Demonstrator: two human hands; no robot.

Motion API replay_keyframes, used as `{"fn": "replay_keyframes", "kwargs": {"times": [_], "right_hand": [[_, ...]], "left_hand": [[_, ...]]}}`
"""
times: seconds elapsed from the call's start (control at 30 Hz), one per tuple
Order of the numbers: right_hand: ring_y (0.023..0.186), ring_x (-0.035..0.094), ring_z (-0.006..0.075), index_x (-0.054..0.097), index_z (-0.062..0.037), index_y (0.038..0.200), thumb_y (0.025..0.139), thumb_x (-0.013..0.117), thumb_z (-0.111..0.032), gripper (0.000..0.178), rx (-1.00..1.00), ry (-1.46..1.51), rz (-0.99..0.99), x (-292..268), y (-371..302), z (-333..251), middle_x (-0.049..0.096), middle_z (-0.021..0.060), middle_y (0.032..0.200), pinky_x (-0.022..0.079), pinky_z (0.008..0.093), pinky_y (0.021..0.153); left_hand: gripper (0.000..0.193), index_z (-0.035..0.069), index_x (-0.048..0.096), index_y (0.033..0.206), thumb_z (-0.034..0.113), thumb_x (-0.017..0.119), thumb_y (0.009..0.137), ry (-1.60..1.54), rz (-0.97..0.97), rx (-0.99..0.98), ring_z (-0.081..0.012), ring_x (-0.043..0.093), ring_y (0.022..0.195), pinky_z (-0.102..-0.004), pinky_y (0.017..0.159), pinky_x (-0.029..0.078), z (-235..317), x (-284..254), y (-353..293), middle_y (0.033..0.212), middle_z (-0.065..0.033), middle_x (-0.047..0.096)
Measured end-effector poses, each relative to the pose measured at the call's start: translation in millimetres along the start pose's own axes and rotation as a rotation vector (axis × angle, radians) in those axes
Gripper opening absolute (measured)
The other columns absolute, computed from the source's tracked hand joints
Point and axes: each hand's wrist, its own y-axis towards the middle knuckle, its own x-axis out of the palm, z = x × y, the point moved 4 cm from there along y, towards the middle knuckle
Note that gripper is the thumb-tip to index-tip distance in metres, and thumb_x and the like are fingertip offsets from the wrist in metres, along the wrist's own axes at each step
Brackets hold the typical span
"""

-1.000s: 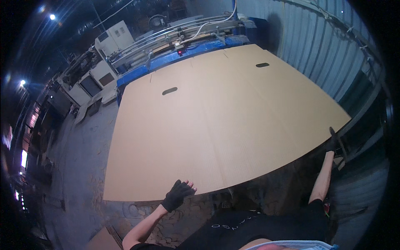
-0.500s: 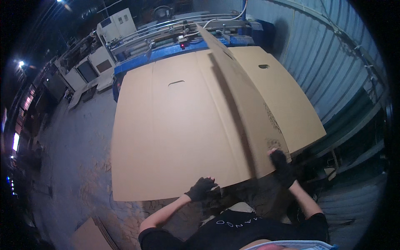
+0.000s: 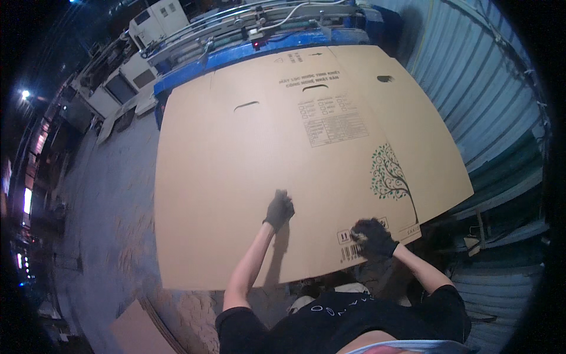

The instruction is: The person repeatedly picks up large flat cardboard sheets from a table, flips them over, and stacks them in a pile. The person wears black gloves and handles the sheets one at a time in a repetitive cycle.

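Observation:
A large brown cardboard sheet (image 3: pixel 206 177) lies before me, with a folded-over printed panel (image 3: pixel 336 171) on its right part. The panel carries a tree drawing with green leaves, a table of lines and a barcode. My left hand (image 3: pixel 279 210), in a dark fingerless glove, rests near the panel's left side, its fingers curled in with nothing visible in them. My right hand (image 3: pixel 375 238), gloved alike, is over the panel's near edge by the barcode. Its fingers are bent, somewhat apart and slightly blurred, and it grips nothing visible. Hand slots are cut through the cardboard.
Behind the cardboard stands a blue machine (image 3: pixel 236 56) with rails and rollers. A corrugated metal wall (image 3: pixel 460 76) runs along the right. Pale machine cabinets (image 3: pixel 127 88) stand at far left. Stacked cardboard (image 3: pixel 144 330) sits at lower left, with scraps on the floor.
The panel that stood up on edge now lies flat, printed side up. My left hand has moved forward onto the cardboard; my right hand has let go of the panel's edge and shifted left.

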Motion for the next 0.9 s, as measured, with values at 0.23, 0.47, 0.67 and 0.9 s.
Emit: {"fn": "replay_keyframes", "kwargs": {"times": [0.23,0.47,0.67,0.9], "right_hand": [[0.115,0.054,0.0334,0.055,-0.0081,0.127,0.096,0.057,-0.029,0.038,0.856,0.27,0.755,-64.8,33.6,204.6,0.056,0.0198,0.123,0.044,0.0425,0.097],[0.103,0.054,0.0358,0.056,-0.0064,0.12,0.093,0.059,-0.023,0.032,1.022,-0.164,0.577,-44.2,60.6,226.9,0.055,0.0179,0.109,0.047,0.0465,0.087],[0.102,0.053,0.0367,0.054,-0.0061,0.119,0.093,0.056,-0.023,0.031,1.075,-0.188,0.488,-37.4,63.9,233.1,0.054,0.0179,0.109,0.045,0.0467,0.087],[0.105,0.052,0.037,0.054,-0.0055,0.121,0.095,0.053,-0.022,0.031,1.059,-0.153,0.475,-38.6,67.7,240.6,0.053,0.019,0.112,0.044,0.0467,0.09]], "left_hand": [[0.084,0.0,0.048,0.139,0.069,0.028,0.096,0.062,0.226,0.201,-0.0291,0.051,0.123,-0.0386,0.106,0.038,105.4,42.7,193.1,0.136,-0.0156,0.055],[0.083,-0.003,0.048,0.137,0.067,0.03,0.097,0.487,0.357,-0.021,-0.0292,0.055,0.118,-0.0408,0.103,0.042,167.3,32.3,262.3,0.128,-0.0159,0.06],[0.078,-0.001,0.047,0.139,0.064,0.029,0.099,-0.195,-0.145,0.308,-0.0246,0.055,0.122,-0.0364,0.103,0.044,134.1,60.9,272.7,0.135,-0.0182,0.055],[0.073,-0.004,0.052,0.131,0.06,0.031,0.101,-0.306,-0.081,0.226,-0.0214,0.061,0.104,-0.0364,0.093,0.05,155.6,68.0,239.7,0.116,-0.0127,0.064]]}}
